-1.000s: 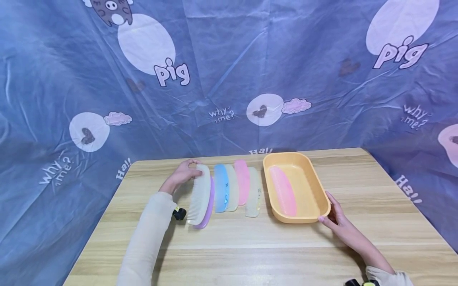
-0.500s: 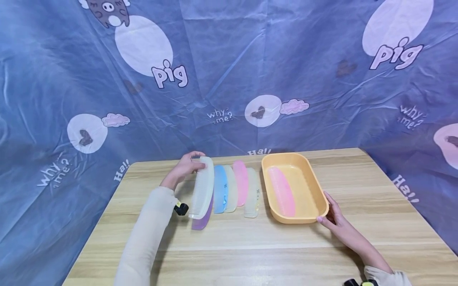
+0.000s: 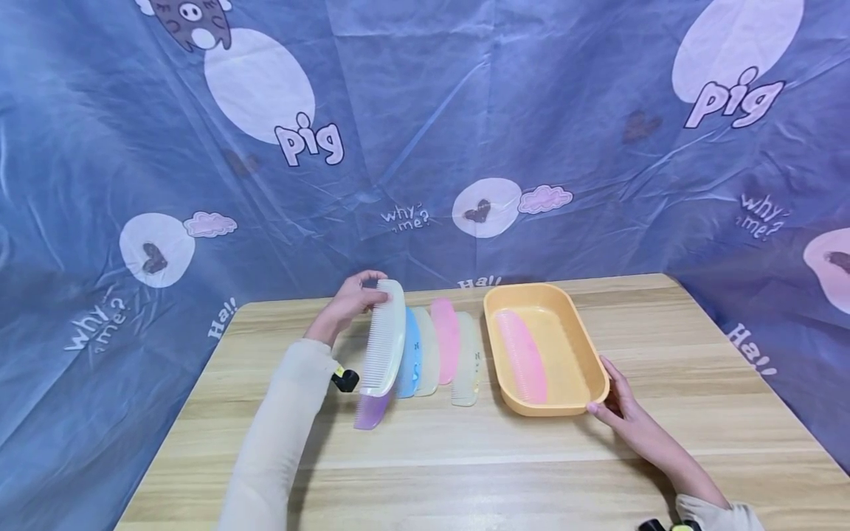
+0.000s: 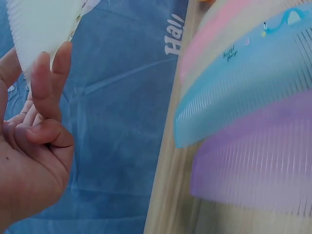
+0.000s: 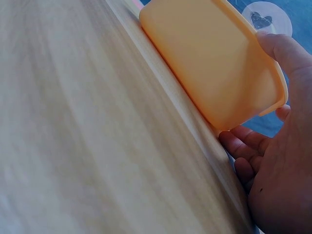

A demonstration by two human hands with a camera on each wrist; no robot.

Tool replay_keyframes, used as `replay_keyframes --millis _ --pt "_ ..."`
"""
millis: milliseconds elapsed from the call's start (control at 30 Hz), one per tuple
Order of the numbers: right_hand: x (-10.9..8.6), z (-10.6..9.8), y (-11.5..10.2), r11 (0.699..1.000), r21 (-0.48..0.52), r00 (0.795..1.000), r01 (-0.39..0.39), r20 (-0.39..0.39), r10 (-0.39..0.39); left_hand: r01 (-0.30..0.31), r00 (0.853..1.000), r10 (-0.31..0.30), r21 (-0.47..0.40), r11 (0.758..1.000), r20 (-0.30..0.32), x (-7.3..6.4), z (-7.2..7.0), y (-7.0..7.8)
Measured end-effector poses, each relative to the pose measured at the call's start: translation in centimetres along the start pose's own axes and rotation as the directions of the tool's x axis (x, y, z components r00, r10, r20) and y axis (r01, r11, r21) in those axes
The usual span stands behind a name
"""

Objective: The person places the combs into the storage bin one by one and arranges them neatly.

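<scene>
My left hand (image 3: 348, 304) pinches a whitish comb (image 3: 390, 339) by its far end, holding it raised over the table with its teeth facing left. Below it lies a purple comb (image 3: 372, 413), partly covered in the head view. A blue comb (image 3: 412, 372) comes after it, then a pale yellowish comb (image 3: 428, 354), a pink comb (image 3: 446, 343) and a pale translucent comb (image 3: 468, 361). My right hand (image 3: 627, 417) grips the near right corner of an orange tray (image 3: 564, 346), thumb on its rim. Another pink comb (image 3: 524, 358) lies inside, along the left wall.
A wooden table (image 3: 465, 472) carries everything. Directly behind its back edge hangs a blue printed cloth (image 3: 398, 147), which also runs along both sides. Black wrist devices are on both forearms, the left one (image 3: 345, 380) close to the purple comb.
My left hand has lifted the whitish comb off the purple one and carried it a little to the right and away. My right hand and the tray stay in place.
</scene>
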State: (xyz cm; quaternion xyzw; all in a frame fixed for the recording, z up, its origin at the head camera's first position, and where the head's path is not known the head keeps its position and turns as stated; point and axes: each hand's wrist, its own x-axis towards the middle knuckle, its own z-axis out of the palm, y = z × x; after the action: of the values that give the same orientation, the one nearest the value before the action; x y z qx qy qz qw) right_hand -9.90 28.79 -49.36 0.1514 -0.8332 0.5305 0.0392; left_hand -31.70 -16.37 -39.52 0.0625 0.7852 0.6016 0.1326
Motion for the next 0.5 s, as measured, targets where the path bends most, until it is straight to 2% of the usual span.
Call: replay_keyframes --millis 267,500 --pt "0.0 0.1 0.1 1.0 0.001 1.0 -0.003 0.0 0.003 -0.003 1.0 0.003 -0.022 1.0 -0.001 0.0 1.2 0.8" --pt "0.0 -0.1 0.0 1.0 0.004 1.0 -0.016 0.009 0.016 -0.029 1.0 0.029 -0.039 0.999 0.001 0.7 2.1 1.6"
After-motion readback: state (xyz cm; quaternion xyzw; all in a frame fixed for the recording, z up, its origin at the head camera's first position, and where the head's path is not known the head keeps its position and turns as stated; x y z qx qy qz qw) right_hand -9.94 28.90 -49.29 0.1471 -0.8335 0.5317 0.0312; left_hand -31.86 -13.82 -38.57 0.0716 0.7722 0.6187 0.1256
